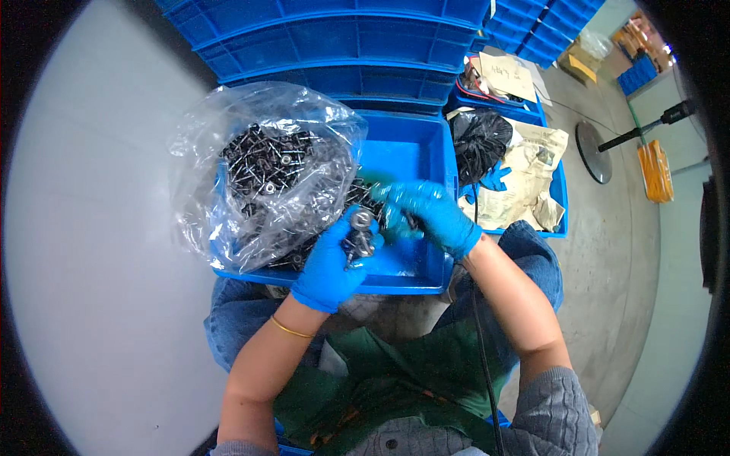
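Over the blue tray [403, 152], I see the left hand [329, 262] with fingers curled round metal parts [361, 232], ranged near to far, left of the right hand [433, 213], whose blurred grip I cannot tell.

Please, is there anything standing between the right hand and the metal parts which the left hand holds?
Nothing visible stands between the right hand, whose fingers are blurred, and the metal parts in the left hand. The clear plastic bag lies leftward, out of the way.
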Action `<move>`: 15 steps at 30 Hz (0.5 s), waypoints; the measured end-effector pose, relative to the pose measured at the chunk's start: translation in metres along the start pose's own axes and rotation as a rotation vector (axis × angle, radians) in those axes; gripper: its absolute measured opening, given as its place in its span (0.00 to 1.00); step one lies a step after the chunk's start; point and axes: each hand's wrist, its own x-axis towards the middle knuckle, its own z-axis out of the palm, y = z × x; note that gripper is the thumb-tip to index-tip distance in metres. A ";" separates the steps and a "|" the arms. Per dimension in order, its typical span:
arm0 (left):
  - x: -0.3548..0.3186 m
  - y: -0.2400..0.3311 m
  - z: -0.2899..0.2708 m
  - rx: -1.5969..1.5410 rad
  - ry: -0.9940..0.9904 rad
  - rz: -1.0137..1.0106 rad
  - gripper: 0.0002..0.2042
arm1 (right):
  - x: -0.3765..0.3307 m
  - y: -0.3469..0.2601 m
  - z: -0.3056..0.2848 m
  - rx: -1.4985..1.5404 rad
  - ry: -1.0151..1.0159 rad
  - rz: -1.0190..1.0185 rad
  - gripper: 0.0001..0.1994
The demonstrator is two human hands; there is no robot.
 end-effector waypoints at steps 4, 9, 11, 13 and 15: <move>-0.007 0.036 0.012 -0.296 0.106 0.045 0.07 | 0.036 0.019 -0.032 -0.217 0.237 -0.041 0.13; -0.006 0.046 0.011 -0.217 0.263 0.167 0.07 | 0.097 0.090 -0.073 -1.134 0.181 -0.057 0.14; -0.006 0.045 0.008 -0.237 0.256 0.170 0.07 | 0.109 0.098 -0.064 -1.328 0.189 -0.060 0.13; -0.008 0.045 -0.006 -0.337 0.131 0.137 0.07 | 0.114 0.101 -0.043 -1.389 0.222 -0.117 0.13; -0.007 0.047 -0.010 -0.359 0.172 0.133 0.07 | 0.126 0.104 -0.037 -1.451 0.194 -0.051 0.12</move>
